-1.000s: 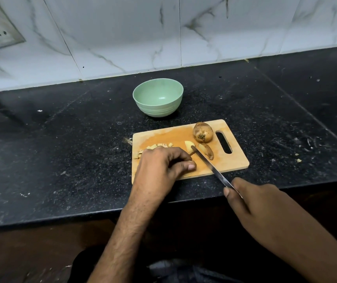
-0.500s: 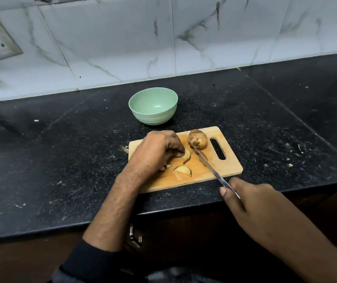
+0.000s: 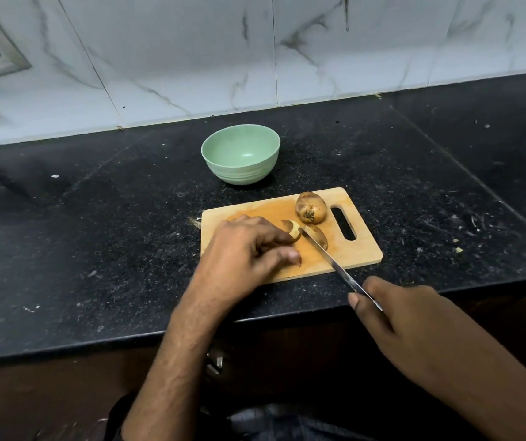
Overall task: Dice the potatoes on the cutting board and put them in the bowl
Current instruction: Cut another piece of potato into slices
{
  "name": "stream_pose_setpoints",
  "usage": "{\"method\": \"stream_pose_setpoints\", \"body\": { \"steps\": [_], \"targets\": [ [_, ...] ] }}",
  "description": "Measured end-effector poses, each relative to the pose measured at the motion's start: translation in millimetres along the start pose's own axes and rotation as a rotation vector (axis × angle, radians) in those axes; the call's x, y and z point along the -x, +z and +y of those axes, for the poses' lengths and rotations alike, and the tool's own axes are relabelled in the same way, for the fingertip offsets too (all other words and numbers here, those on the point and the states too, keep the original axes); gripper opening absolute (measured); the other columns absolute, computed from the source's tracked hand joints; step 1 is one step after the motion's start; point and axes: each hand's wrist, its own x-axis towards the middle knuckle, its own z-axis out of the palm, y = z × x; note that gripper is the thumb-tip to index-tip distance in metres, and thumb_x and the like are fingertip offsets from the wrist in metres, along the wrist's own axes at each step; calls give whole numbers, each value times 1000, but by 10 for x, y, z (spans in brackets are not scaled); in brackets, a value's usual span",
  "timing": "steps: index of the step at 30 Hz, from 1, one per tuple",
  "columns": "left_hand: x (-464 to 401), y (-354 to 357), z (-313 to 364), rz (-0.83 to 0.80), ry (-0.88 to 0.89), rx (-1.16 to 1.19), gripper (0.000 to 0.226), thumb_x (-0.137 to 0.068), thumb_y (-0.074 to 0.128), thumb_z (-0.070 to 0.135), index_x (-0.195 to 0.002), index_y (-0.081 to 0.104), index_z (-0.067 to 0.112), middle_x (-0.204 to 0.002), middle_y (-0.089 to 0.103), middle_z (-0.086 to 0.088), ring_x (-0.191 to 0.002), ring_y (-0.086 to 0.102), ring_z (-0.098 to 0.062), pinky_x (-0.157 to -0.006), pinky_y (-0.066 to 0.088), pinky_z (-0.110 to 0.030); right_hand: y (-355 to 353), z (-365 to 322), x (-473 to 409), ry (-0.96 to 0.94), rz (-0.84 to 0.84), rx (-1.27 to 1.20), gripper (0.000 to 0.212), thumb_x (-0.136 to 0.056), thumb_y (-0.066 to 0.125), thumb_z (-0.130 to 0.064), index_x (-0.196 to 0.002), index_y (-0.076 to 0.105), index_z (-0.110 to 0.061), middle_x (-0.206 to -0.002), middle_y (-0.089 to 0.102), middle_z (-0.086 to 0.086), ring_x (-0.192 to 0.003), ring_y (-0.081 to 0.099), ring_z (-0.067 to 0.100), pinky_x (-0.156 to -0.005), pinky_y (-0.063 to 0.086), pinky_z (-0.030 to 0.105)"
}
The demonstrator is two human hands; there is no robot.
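Two potato pieces lie at the centre of the cutting board [image 3: 360, 249], a little right of the middle of the frame, and the step in hand looks to be cutting them down further. The left hand [image 3: 249, 253] curls over the nearer piece [image 3: 292, 232], fingertips pinning it to the wood; the right hand [image 3: 392, 313], at lower right, grips the knife [image 3: 328, 254] by its handle, the blade running up and left so that its tip sits between the two pieces. To do this well, the person would likely keep the left fingertips tucked back from the edge, set each piece cut face down so it cannot rock, and slice in even strips before crossing them into cubes. The left hand hides part of the board, so any dice already made cannot be seen.

The second piece [image 3: 319, 238] is a brown-skinned wedge just right of the blade. A whole potato [image 3: 311, 207], tan with a dark blemish, sits untouched toward the board's far right, beside the handle slot. The held piece shows pale yellow flesh at its cut edge. The green bowl [image 3: 220, 154] stands on the dark desk [image 3: 96, 218] above the board, well apart from it, and looks bare inside.
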Motion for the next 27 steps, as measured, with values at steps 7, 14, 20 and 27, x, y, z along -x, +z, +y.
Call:
{"method": "stream_pose_setpoints", "body": {
  "steps": [7,14,20,27],
  "targets": [
    [175,223,167,85,-128,-179,30,-89,65,53,-113,70,36,-102,60,18,-100,48,-8,-88,32,-34,24,-33,98,-19,-107,28,37,-100,28,-58,-82,40,-28,-70,57,-3,-62,58,10,-62,50,26],
    [258,189,102,136,-191,-14,32,-81,75,45,-111,71,36,-106,66,22,-108,52,-7,-99,39,-45,1,-111,193,-31,-138,13,35,-100,24,-59,-81,36,-33,-69,56,-4,-61,58,11,-59,47,24],
    [329,220,156,163,-237,-141,41,-80,70,62,-113,69,38,-108,56,23,-109,35,-5,-85,19,-32,-37,-173,113,-48,-45,8,35,-100,22,-55,-79,36,-31,-63,54,-2,-51,54,10,-49,40,23],
    [339,248,221,202,-306,-162,37,-80,70,59,-110,68,37,-106,58,24,-105,34,-4,-79,13,-29,60,-219,20,-97,-38,62,33,-103,25,-49,-78,36,-30,-65,54,-4,-53,53,8,-51,37,21]
  ]
}}
